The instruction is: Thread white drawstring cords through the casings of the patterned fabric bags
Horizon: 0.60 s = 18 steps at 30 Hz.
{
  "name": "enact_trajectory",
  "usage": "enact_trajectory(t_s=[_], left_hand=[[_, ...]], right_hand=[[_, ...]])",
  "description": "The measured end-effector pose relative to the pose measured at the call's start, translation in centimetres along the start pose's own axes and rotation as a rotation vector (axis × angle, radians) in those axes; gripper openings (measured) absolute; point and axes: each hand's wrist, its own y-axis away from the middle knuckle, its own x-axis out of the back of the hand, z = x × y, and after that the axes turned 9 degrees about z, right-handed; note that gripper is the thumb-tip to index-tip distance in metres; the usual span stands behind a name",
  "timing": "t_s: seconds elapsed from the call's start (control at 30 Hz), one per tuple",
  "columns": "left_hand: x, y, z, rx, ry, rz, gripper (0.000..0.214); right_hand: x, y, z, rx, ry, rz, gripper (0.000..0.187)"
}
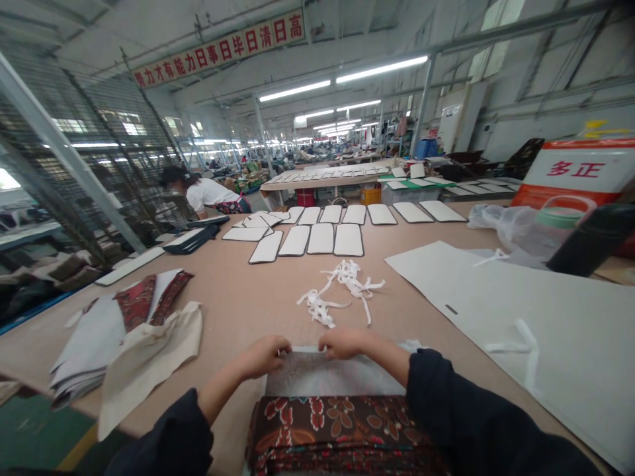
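My left hand (265, 357) and my right hand (342, 342) are both closed in a pinch on the far edge of a white-grey sheet (327, 377) lying on the tan table (238, 297). The hands sit close together, a short gap between them. The sheet's near part lies over a stack of dark brown flower-patterned fabric (337, 430) at the table's front edge. Just beyond my hands lies a loose tangle of white strips (342, 287).
White rounded panels (322, 238) lie in rows further back. A pile of white and patterned pieces with a cream cloth (133, 337) is at the left. A large white sheet (536, 324) covers the right. A plastic bag (516, 228) and a red-white container (580, 168) stand far right. A person (208, 195) bends over at the back left.
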Motion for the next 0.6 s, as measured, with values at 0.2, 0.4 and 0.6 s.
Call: enact_trajectory(t_s=[0.2, 0.4, 0.6], left_hand=[[-0.9, -4.6, -0.1, 0.034, 0.144, 0.260, 0.032], [-4.0, -10.6, 2.9, -0.178, -0.224, 0.340, 0.027], [-4.7, -12.2, 1.3, 0.015, -0.280, 0.285, 0.033]], right_hand=[[2.0, -3.6, 3.6, -0.293, -0.029, 0.466, 0.024], [2.6, -6.5, 5.5, -0.384, -0.080, 0.537, 0.013], [10.7, -5.1, 8.5, -0.429, -0.559, 1.027, 0.017]])
